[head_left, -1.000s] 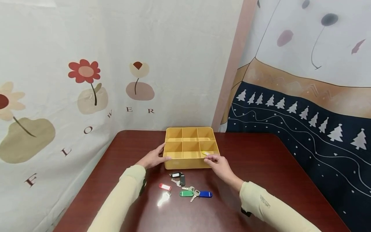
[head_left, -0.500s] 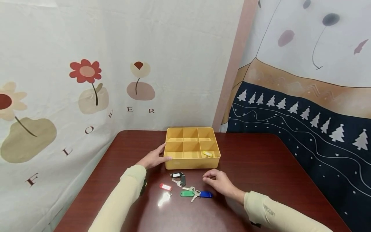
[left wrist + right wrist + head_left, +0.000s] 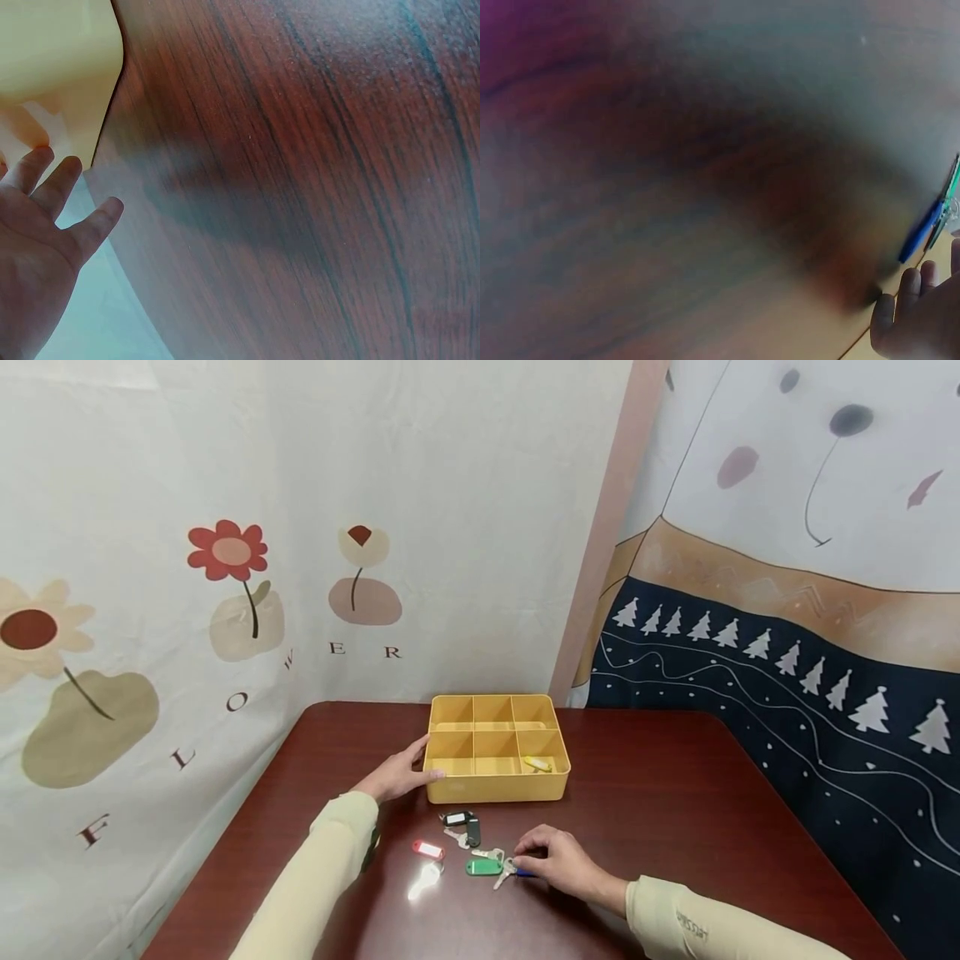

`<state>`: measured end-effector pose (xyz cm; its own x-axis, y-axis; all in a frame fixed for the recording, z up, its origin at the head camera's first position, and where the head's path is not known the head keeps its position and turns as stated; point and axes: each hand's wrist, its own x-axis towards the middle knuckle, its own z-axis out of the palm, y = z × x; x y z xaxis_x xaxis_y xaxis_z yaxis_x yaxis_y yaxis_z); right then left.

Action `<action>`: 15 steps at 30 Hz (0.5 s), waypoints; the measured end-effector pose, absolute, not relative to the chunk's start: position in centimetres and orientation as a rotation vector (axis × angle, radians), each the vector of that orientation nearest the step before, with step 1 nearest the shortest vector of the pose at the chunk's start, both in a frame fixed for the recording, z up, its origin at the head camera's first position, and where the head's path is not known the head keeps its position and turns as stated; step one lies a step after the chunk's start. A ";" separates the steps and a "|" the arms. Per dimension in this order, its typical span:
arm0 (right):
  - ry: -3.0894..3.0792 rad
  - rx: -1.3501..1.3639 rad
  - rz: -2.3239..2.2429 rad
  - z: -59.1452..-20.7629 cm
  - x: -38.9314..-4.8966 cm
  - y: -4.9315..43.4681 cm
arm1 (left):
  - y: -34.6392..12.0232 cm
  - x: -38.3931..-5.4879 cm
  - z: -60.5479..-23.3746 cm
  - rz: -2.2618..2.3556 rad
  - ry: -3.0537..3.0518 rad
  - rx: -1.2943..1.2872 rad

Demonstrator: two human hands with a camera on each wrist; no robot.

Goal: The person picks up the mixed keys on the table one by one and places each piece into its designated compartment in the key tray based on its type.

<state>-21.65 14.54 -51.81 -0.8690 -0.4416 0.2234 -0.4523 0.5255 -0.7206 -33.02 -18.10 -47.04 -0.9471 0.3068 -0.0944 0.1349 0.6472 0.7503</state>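
A yellow box (image 3: 498,790) with several compartments stands at the far edge of the table. My left hand (image 3: 397,775) rests at its front left corner, fingers straight along the left side and thumb at the front rim. In the left wrist view, the left hand (image 3: 45,240) has spread fingers against the yellow wall. My right hand (image 3: 562,863) is low over a blue key tag (image 3: 525,873), partly hiding it; its fingertips are right at the tag's key (image 3: 505,874). A yellow key tag (image 3: 537,764) lies in the front right compartment.
Left of the right hand lies a green key tag (image 3: 483,867) with a key. A red key tag (image 3: 428,849) and two black key tags (image 3: 455,818) lie farther left on the brown table (image 3: 675,793). Cloth with printed flowers (image 3: 225,552) hangs behind.
The right hand has left the yellow key tag in the front right compartment and moved back and down to the blue key tag. The left hand has stayed on the box.
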 end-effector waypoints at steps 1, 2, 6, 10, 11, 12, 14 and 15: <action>-2.731 0.808 1.291 -51.9 -21.6 14.5 | -18.1 -33.0 -47.0 1.185 2.653 0.366; -2.731 0.815 1.281 -51.9 -21.6 14.4 | -18.0 -33.0 -46.9 1.191 2.650 0.362; -2.722 0.846 1.226 -52.1 -21.6 14.4 | -18.0 -33.0 -46.8 1.200 2.653 0.375; -2.696 0.895 1.145 -52.3 -21.6 14.3 | -18.0 -33.0 -46.8 1.195 2.660 0.382; -2.691 0.907 1.123 -52.3 -21.6 14.3 | -18.0 -33.0 -46.8 1.194 2.660 0.379; -2.685 0.916 1.103 -52.4 -21.6 14.3 | -18.0 -33.0 -46.8 1.194 2.659 0.374; -2.681 0.924 1.072 -52.5 -21.6 14.3 | -18.1 -32.9 -46.8 1.195 2.653 0.363; -2.681 0.923 1.060 -52.6 -21.5 14.3 | -18.1 -32.9 -46.8 1.194 2.651 0.357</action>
